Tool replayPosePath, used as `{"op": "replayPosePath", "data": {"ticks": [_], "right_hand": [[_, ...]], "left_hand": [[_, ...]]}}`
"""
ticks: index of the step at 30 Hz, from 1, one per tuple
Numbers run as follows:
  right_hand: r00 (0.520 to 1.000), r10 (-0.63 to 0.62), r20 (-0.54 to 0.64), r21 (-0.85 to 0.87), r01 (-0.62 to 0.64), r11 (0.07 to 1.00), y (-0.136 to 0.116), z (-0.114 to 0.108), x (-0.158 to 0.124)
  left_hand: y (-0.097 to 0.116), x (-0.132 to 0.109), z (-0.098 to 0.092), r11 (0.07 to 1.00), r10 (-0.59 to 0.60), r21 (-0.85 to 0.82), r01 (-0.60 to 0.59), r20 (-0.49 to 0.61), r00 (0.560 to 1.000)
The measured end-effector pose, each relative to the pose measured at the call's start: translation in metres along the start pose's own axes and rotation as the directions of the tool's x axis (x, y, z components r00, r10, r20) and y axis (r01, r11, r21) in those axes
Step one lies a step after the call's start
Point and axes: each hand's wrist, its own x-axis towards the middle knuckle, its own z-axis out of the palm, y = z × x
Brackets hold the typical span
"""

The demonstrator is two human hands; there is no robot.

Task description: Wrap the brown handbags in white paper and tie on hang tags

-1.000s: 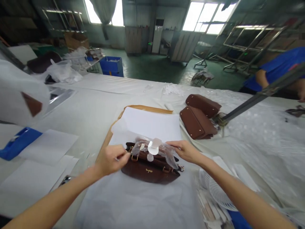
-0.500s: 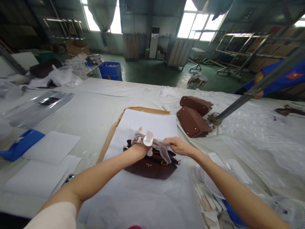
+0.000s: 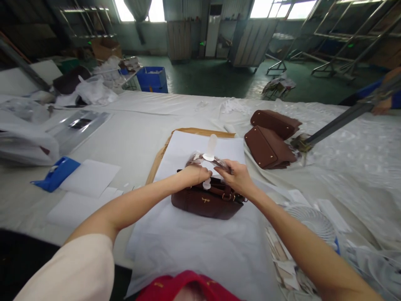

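A dark brown handbag (image 3: 205, 203) with gold fittings lies on a white sheet (image 3: 200, 246) in front of me. On its top sits a clear plastic wrap (image 3: 200, 159) with a white tag (image 3: 210, 149) sticking up. My left hand (image 3: 194, 174) is closed on the wrap at the bag's top left. My right hand (image 3: 237, 177) presses and pinches the wrap at the bag's top right. Both hands meet over the bag's handles.
Two brown bags (image 3: 270, 140) lie at the right beyond the sheet. A metal bar (image 3: 341, 119) slants over the table; another person's hand (image 3: 381, 108) holds it. White sheets (image 3: 90, 177), a blue holder (image 3: 56, 173), a white fan (image 3: 313, 217) and plastic bags (image 3: 28, 138) lie around.
My hands have come together on top of the bag, gathering the plastic wrap into a smaller bundle. My head has tipped down, so my own clothing now shows at the bottom.
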Motion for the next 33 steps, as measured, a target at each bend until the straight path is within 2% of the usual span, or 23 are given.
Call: {"op": "replayPosePath", "data": {"ticks": [3, 6, 9, 12, 15, 18, 22, 24, 26, 28, 29, 31, 33], "right_hand": [[0.995, -0.074, -0.061, -0.051, 0.071, 0.996, 0.005, -0.001, 0.003], [0.988, -0.123, -0.089, -0.06, 0.118, 0.991, 0.004, -0.006, 0.01], [0.978, -0.185, -0.099, -0.08, 0.177, 0.981, 0.003, -0.006, 0.012], [0.962, -0.256, -0.092, -0.104, 0.247, 0.964, 0.006, -0.005, 0.005], [0.957, -0.268, -0.107, -0.123, 0.255, 0.959, 0.012, -0.003, -0.005], [0.964, -0.239, -0.117, -0.146, 0.221, 0.964, 0.017, -0.001, -0.006], [0.98, -0.193, -0.05, -0.182, 0.181, 0.967, 0.015, -0.004, -0.001], [0.982, -0.178, -0.054, -0.238, 0.161, 0.958, 0.011, -0.011, -0.008], [0.98, -0.154, -0.123, -0.311, 0.109, 0.944, 0.008, -0.018, -0.031], [0.978, -0.14, -0.157, -0.338, 0.08, 0.938, 0.004, -0.017, -0.074], [0.983, -0.139, -0.121, -0.328, 0.092, 0.94, 0.002, -0.011, -0.102], [0.989, -0.121, 0.083, -0.298, 0.141, 0.944, -0.001, 0.01, -0.167], [0.942, -0.011, 0.336, -0.319, 0.125, 0.939, -0.004, 0.042, -0.235]], "left_hand": [[0.006, -0.006, -0.014, 0.989, 0.053, 0.14, -0.051, -0.011, 0.999], [0.01, -0.01, -0.026, 0.981, 0.057, 0.191, -0.044, -0.063, 0.996], [0.015, -0.017, -0.025, 0.97, 0.071, 0.239, -0.049, -0.084, 0.994], [0.025, -0.029, -0.008, 0.96, 0.108, 0.269, -0.074, -0.114, 0.988], [0.036, -0.041, 0.011, 0.964, 0.12, 0.253, -0.079, -0.152, 0.981], [0.047, -0.046, 0.027, 0.977, 0.025, 0.214, 0.011, -0.169, 0.985], [0.057, -0.049, 0.05, 0.986, -0.095, 0.13, 0.108, -0.104, 0.99], [0.062, -0.052, 0.066, 0.986, -0.13, 0.096, 0.137, -0.079, 0.988], [0.064, -0.055, 0.081, 0.984, -0.166, 0.056, 0.17, -0.072, 0.984], [0.065, -0.056, 0.093, 0.979, -0.204, 0.004, 0.205, -0.077, 0.976], [0.065, -0.056, 0.097, 0.975, -0.222, -0.017, 0.221, -0.082, 0.972], [0.063, -0.053, 0.101, 0.97, -0.241, -0.039, 0.239, -0.096, 0.966], [0.06, -0.048, 0.101, 0.968, -0.25, -0.035, 0.248, -0.116, 0.961]]}}
